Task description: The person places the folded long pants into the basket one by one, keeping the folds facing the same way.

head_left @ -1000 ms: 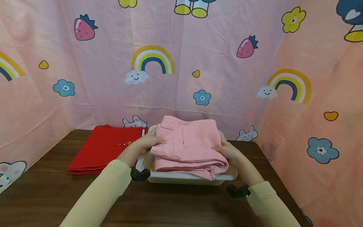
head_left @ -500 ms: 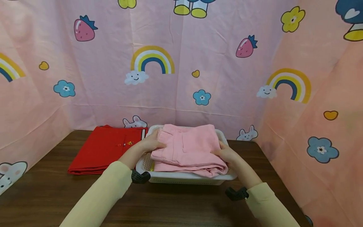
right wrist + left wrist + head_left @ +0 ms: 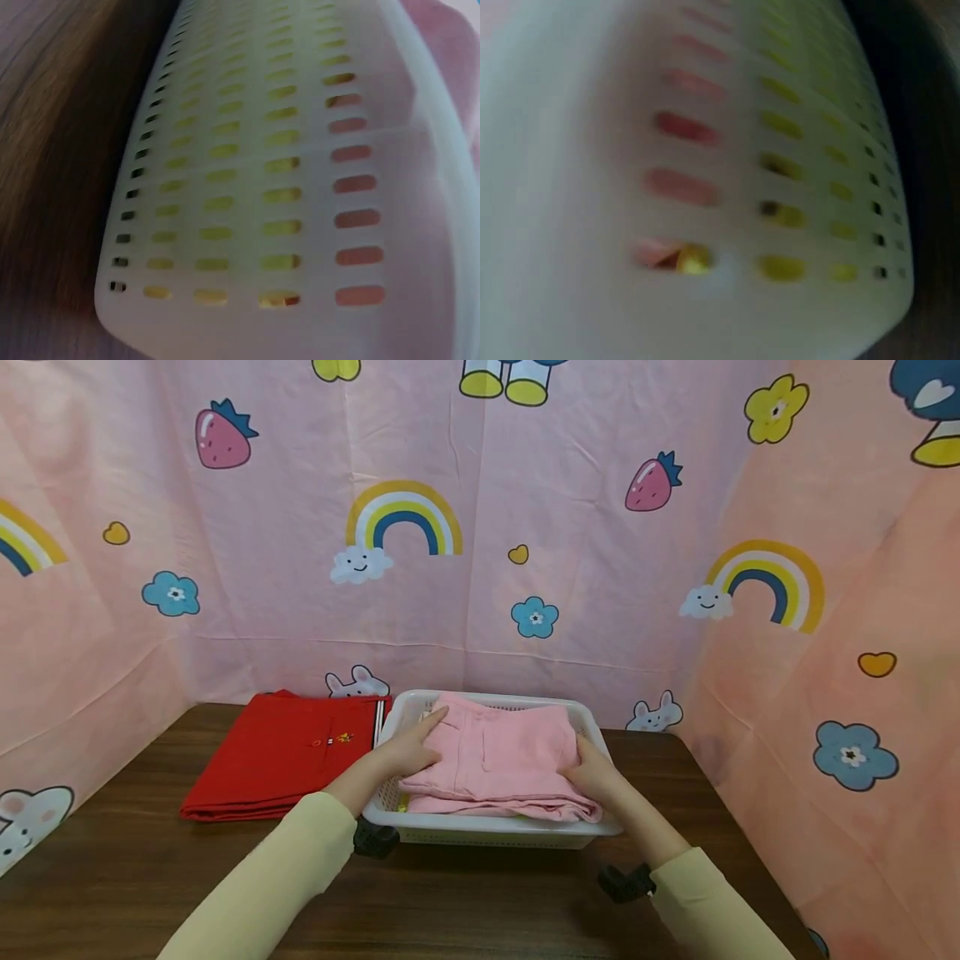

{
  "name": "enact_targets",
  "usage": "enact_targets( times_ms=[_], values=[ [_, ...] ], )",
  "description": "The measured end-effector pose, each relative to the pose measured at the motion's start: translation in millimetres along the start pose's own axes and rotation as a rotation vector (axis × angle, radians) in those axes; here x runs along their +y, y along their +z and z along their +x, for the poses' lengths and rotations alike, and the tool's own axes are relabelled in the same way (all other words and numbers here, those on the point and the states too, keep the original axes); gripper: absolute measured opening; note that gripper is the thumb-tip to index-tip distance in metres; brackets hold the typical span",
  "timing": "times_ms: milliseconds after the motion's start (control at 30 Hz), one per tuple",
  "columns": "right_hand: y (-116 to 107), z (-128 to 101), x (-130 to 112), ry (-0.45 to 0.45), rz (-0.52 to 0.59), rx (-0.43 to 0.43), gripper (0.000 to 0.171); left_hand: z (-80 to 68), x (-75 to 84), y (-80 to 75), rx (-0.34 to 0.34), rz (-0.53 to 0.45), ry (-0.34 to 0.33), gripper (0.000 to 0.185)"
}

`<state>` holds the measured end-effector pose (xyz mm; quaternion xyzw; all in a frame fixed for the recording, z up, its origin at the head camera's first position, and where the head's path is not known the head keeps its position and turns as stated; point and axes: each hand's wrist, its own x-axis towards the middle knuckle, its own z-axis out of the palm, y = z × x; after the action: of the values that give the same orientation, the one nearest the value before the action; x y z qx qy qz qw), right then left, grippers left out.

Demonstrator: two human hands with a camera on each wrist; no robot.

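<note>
While a folded red garment (image 3: 281, 764) lies just beside it on the dark wooden table (image 3: 127, 868), 2 hands rest on folded pink trousers (image 3: 498, 760) in a white perforated basket (image 3: 480, 831), the left hand (image 3: 408, 750) flat with fingers straight, the right hand (image 3: 592, 771) curled round the trousers' edge.

Head view is evenly and brightly lit, with no glare; soft shadow is seen under the basket (image 3: 487, 835) on the counter (image 3: 112, 868). Slight wide-angle bending is noted at the 3 and 9 o'clock edges. Both wrist views are badly blurred, out of focus, filled by the basket wall.
</note>
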<state>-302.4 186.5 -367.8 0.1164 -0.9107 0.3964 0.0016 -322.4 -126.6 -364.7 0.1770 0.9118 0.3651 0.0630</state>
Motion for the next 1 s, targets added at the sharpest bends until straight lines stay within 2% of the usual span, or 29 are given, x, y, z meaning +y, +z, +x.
enact_targets(
  times_ms=[100, 167, 367, 667, 933, 1000],
  values=[
    [2, 0, 1, -0.036, -0.102, 0.007, 0.071, -1.3, 0.8, 4.3, -0.004, 0.121, 0.011, 0.070],
    [3, -1, 1, -0.053, -0.156, 0.001, 0.070, -2.6, 2.1, 6.4, -0.013, 0.162, 0.002, 0.069],
    [7, -4, 0, -0.045, -0.238, -0.053, 0.052, -4.2, 4.6, 10.6, -0.036, 0.149, -0.034, 0.068],
    [15, -5, 1, -0.101, -0.391, -0.065, 0.046, 0.5, 1.5, 18.3, -0.049, 0.225, -0.093, 0.069],
    [19, -4, 2, -0.110, -0.464, -0.082, 0.039, 0.9, 1.9, 20.6, -0.045, 0.250, -0.101, 0.069],
    [19, -4, 1, -0.131, -0.462, -0.074, 0.029, -1.2, 3.4, 19.7, -0.041, 0.260, -0.091, 0.069]
  ],
)
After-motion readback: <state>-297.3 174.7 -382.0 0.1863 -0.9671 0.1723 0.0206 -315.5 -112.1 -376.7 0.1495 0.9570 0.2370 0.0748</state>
